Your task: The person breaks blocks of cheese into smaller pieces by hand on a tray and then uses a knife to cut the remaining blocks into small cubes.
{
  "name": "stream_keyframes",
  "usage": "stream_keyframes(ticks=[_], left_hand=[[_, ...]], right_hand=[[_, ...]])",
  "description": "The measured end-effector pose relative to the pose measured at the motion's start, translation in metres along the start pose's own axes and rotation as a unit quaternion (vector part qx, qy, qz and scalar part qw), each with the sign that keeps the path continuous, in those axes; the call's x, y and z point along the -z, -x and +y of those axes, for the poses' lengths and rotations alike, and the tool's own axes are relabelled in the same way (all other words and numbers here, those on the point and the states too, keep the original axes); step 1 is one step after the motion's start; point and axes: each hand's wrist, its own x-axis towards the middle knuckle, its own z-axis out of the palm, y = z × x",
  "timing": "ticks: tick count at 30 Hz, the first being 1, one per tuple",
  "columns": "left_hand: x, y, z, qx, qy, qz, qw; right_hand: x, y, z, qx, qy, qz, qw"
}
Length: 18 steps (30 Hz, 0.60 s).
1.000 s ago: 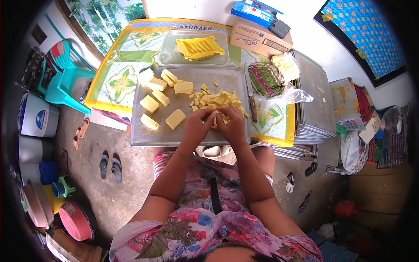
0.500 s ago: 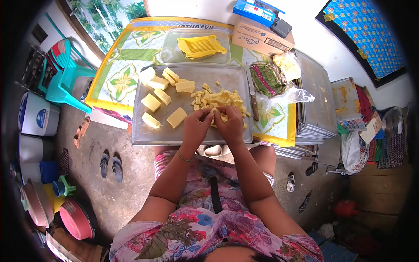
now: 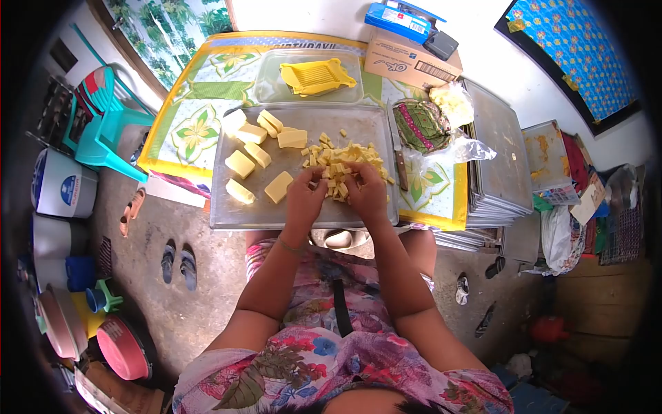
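Observation:
Small pale yellow cubes point(image 3: 345, 153), like cut butter or cheese, lie heaped on the right half of a metal tray point(image 3: 265, 217). My left hand point(image 3: 306, 196) is at the near left edge of the heap, thumb and fingers a little apart. My right hand point(image 3: 367, 195) reaches into its near right side, thumb and fingertips also parted beside the cubes. Loose cubes lie between the two hands. Larger pale yellow blocks point(image 3: 240, 164) are spread over the tray's left half, one of them point(image 3: 278, 187) close to my left hand.
Behind the tray, a clear plastic container point(image 3: 265, 86) holds a yellow slotted plastic piece point(image 3: 317, 76). A knife point(image 3: 401, 169) lies along the tray's right side, near a green patterned cloth point(image 3: 422, 124) and a plastic bag point(image 3: 453, 105). Stacked metal trays point(image 3: 493, 152) stand farther right.
My hands were close together with fingertips meeting over the heap; now they are apart, with loose cubes showing between them. The blocks have stayed in place.

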Motion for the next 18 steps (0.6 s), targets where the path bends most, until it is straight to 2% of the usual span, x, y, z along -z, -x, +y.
stream_keyframes(ticks=[3, 7, 10, 13, 16, 18], left_hand=[[0.003, 0.001, -0.011, -0.069, -0.118, -0.004, 0.991], [-0.001, 0.002, -0.015, -0.193, -0.236, 0.005, 0.952], [-0.005, 0.007, -0.001, -0.203, -0.263, -0.048, 0.942], [-0.014, 0.014, 0.017, -0.236, -0.337, -0.072, 0.909], [-0.023, 0.013, 0.001, -0.222, -0.339, -0.098, 0.909], [-0.024, 0.009, -0.010, -0.248, -0.332, -0.073, 0.907]], right_hand=[[0.003, 0.000, 0.015, 0.012, 0.038, 0.008, 0.999], [0.006, -0.001, 0.030, 0.045, 0.055, 0.020, 0.997], [0.011, 0.001, 0.024, 0.033, 0.042, 0.024, 0.998], [0.015, 0.002, 0.023, 0.014, 0.027, 0.014, 0.999], [0.016, 0.003, 0.027, -0.016, -0.014, 0.006, 1.000], [0.018, 0.003, 0.029, -0.011, -0.020, 0.005, 1.000]])
